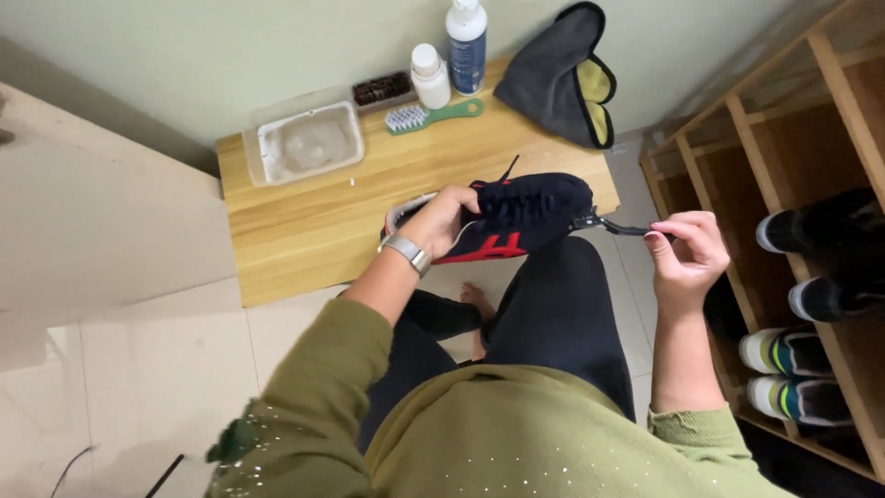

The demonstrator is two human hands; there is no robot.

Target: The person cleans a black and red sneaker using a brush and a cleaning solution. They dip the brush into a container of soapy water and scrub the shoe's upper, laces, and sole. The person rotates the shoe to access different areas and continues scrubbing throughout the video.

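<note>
A dark navy sneaker [525, 214] with red stripes is held over my knee, at the front edge of a low wooden table [313, 231]. My left hand [444, 219], with a silver watch on the wrist, grips the shoe at its opening. My right hand [687, 254] pinches the end of a black shoelace [616, 226] that runs taut from the shoe's toe end toward the right.
On the table stand a clear plastic tub [309, 143], a dark brush [383, 89], a green-handled brush [433, 116], two white bottles [466, 37], and a grey and yellow cloth [567, 78]. A wooden shoe rack [784, 138] with several shoes stands at right.
</note>
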